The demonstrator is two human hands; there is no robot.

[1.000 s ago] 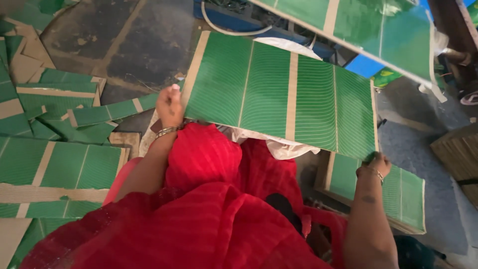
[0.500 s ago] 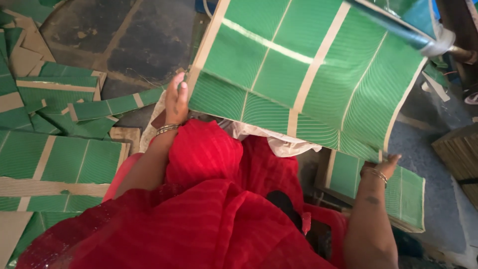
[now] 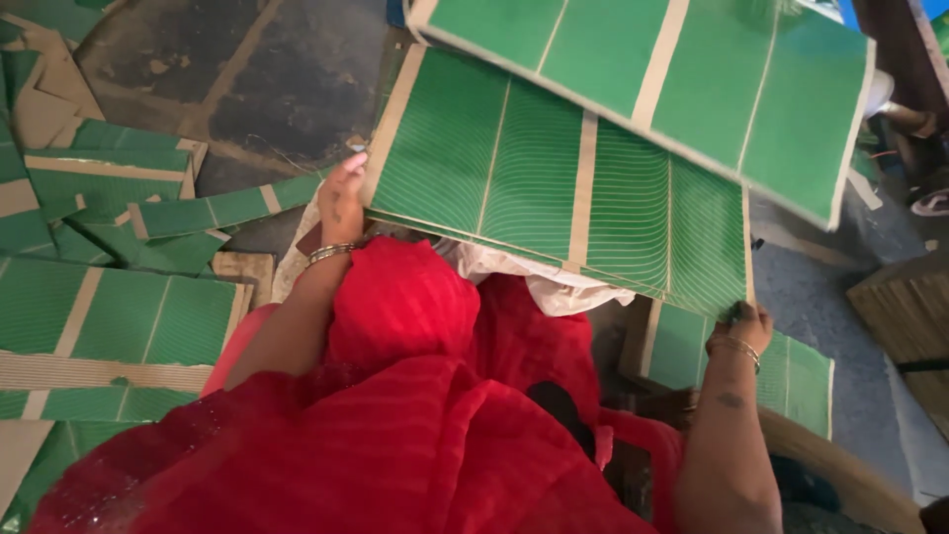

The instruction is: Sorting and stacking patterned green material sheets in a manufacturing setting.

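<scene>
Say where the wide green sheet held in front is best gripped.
By its two short side edges, one from each side, as now: left hand at the left edge, right hand at the lower right corner. The green sheet is wide, thin and bowed, so a one-sided hold would likely let it sag.

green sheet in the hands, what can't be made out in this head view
- Green sheet: its top right part is hidden by an upper sheet.
- Upper sheet: cut off by the top edge; what holds it is out of view.
- Left hand: fingertips hidden behind the sheet's edge.
- Right hand: grip hidden by the sheet's corner.
- Lap: covered by red cloth.
</scene>
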